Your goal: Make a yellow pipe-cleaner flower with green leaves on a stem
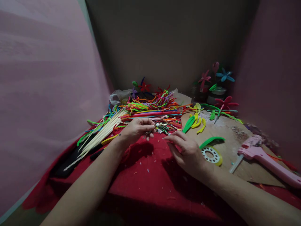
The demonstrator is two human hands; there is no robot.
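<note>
Over the red cloth [141, 169], my left hand [142, 127] is closed in a pinch. Thin dark strands show below its fingertips, too small to name. Just past those fingertips is a small bundle of thin dark-green and white pieces [162, 128]; I cannot tell whether it is held or lies on the cloth. My right hand [187, 150] hovers a little to the right, fingers loosely bent and apart, with nothing visible in them. A green pipe-cleaner leaf [188, 124] lies beyond it, and another green strip [213, 141] rests by the roll of tape [211, 155].
Bamboo sticks [101, 135] lie at left. Colourful pipe cleaners [152, 103] are heaped at the back. A pink glue gun [261, 153] lies on cardboard [225, 150] at right, near yellow pipe-cleaner pieces [198, 122]. Pipe-cleaner flowers [224, 75] stand behind, near a jar [217, 94].
</note>
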